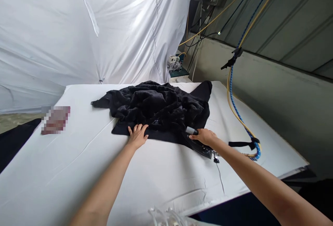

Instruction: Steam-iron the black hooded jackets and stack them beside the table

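Note:
A black garment [156,101] with a plush-looking surface lies bunched across the white-covered table. Its flat front edge runs toward me. My left hand [137,135] rests on that edge with the fingers spread. My right hand [205,136] is wrapped round the handle of a dark steam iron [199,148], whose grey handle end pokes out past the fingers. The iron sits at the garment's front right edge; its soleplate is hidden. A small fitting hangs at its rear, by my wrist.
Blue and yellow hoses [234,104] hang from above and loop down to the table [161,170] on the right. A pixelated reddish item [56,120] lies at the left. Behind are a white curtain [117,28] and a small machine [174,63]. Clear plastic [169,216] shows at the near edge.

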A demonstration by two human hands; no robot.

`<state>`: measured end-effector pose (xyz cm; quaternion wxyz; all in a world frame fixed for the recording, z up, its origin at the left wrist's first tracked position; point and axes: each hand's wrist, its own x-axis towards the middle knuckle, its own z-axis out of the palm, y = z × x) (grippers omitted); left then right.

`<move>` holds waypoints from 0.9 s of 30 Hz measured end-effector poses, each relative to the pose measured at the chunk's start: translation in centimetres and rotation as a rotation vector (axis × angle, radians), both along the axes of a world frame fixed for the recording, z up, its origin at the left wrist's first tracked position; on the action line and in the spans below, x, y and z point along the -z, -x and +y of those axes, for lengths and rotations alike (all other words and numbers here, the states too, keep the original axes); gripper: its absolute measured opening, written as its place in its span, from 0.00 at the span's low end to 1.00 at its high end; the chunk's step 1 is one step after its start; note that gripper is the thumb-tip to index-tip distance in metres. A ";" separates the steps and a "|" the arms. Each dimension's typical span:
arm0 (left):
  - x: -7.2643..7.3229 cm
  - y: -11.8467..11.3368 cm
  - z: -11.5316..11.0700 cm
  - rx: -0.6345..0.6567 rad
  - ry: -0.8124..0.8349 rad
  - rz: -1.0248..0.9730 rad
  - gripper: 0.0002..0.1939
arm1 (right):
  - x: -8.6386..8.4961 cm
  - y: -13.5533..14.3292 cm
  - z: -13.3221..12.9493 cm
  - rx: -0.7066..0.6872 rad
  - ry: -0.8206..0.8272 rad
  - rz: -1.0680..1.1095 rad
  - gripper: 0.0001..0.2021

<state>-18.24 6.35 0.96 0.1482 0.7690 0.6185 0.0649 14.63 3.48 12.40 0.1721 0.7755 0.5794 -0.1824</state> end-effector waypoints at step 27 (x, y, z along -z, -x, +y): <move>-4.2 -18.0 -2.6 -0.099 0.128 0.126 0.21 | 2.4 -19.3 17.8 0.222 -0.401 0.428 0.37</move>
